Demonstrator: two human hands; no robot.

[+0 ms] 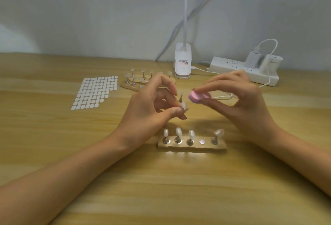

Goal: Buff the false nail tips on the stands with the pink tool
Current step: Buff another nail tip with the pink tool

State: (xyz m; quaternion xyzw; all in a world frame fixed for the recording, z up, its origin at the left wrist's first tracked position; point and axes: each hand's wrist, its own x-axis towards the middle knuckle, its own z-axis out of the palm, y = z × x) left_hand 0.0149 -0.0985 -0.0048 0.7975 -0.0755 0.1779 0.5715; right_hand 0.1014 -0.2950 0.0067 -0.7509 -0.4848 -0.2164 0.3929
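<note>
Pink tool (199,96), long axis sideways, in right hand (241,99) grip; nail-tip stand (183,106) in left hand (152,106) grip.

Light wooden desk (161,189), several small items on it.
A near stand bar (191,146) in front; behind it a second stand bar (128,86), white sticker dots (95,92), lamp base (182,63), power strip (231,66).

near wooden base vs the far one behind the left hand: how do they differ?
The near base is in full view; the far base is partly hidden behind the left hand.
The near base carries four nail stands in one row plus a bare metal disc; the far base carries more, crowded together.
The near base lies square to the viewer; the far base lies skewed.
Both are pale wood on the table.
</note>
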